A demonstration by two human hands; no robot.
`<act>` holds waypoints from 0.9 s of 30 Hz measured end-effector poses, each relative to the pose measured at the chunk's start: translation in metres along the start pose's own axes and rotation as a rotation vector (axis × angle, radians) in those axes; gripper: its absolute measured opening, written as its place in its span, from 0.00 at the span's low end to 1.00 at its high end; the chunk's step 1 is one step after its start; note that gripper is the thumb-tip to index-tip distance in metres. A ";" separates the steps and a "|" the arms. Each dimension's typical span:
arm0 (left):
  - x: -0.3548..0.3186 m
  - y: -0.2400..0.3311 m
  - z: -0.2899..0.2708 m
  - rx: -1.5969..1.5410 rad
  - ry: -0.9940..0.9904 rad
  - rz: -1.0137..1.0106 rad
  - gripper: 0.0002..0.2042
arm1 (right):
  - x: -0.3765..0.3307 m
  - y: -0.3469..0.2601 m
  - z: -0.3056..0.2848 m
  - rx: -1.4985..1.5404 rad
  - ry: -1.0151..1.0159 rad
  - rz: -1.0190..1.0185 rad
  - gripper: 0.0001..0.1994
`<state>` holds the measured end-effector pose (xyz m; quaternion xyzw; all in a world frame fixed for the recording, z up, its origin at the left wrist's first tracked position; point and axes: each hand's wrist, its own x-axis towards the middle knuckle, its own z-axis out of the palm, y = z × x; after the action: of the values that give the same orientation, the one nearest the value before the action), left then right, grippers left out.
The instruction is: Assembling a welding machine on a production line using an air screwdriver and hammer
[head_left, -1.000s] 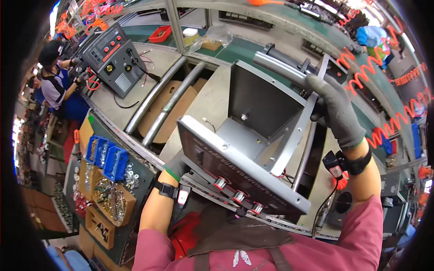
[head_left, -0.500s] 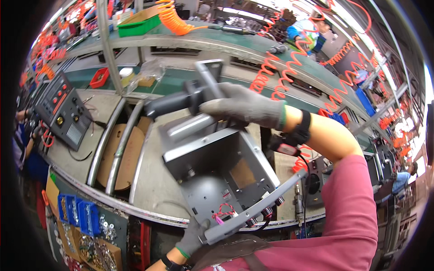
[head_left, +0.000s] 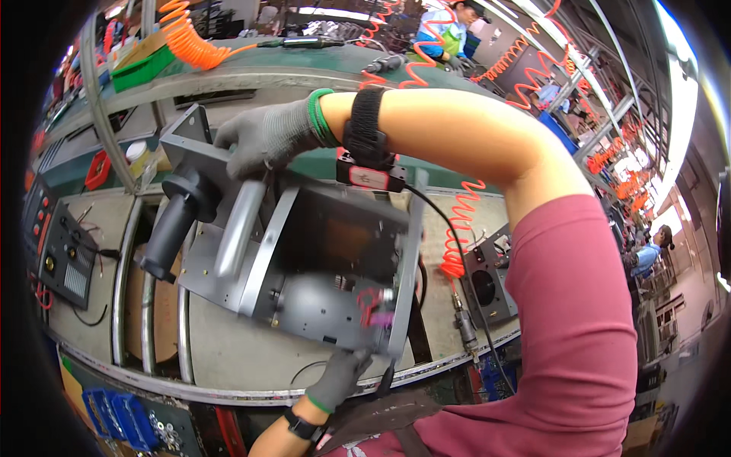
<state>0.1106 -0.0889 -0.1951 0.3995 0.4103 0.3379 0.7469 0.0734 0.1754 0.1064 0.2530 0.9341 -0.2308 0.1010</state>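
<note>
A dark grey open-topped metal housing (head_left: 304, 301) lies tilted over the roller bench, with red and purple wires inside and a panel (head_left: 409, 282) on its right side. At its left end are a silver-grey bar handle (head_left: 241, 228) and a black spool holder (head_left: 179, 221) on a bracket (head_left: 186, 137). My right hand (head_left: 266, 137), in a grey glove, reaches over the far side, its fingers curled at the housing's edge beside the bracket; their tips are partly hidden. My left hand (head_left: 343, 378), also gloved, grips the housing's near lower edge close to the panel.
Metal rollers (head_left: 148, 312) cross the bench. Another front panel unit (head_left: 61, 244) stands at left, a further unit (head_left: 487, 274) at right beside an air tool (head_left: 463, 324). Blue bins (head_left: 122, 415) sit below left. An orange coiled hose (head_left: 190, 38) hangs above. A co-worker (head_left: 449, 34) stands behind the far bench.
The housing has turned counterclockwise, so its panel faces right and the spool holder points left. My right hand has swung left with it. The whole view has shifted to the right.
</note>
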 end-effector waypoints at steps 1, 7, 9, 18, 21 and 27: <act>0.031 -0.013 -0.006 0.206 -0.038 0.169 0.15 | -0.001 0.023 -0.016 -0.010 0.031 -0.041 0.20; 0.057 0.073 0.016 -0.241 0.016 -0.244 0.24 | -0.167 -0.003 -0.078 0.506 0.467 0.028 0.20; 0.046 0.062 -0.028 -0.398 0.073 -0.204 0.23 | -0.239 -0.007 -0.053 0.187 0.651 0.011 0.20; 0.018 0.074 -0.237 0.320 0.467 0.110 0.22 | -0.321 0.020 0.328 0.977 0.811 0.646 0.37; -0.007 0.113 -0.204 0.061 0.572 0.093 0.22 | -0.226 0.014 0.361 0.730 0.890 0.671 0.45; 0.010 0.055 -0.244 0.380 0.625 0.262 0.25 | -0.158 0.043 0.368 0.573 0.923 0.998 0.41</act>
<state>-0.1103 0.0228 -0.2344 0.4576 0.6189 0.4538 0.4490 0.2567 -0.0360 -0.1832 0.7359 0.5584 -0.2622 -0.2792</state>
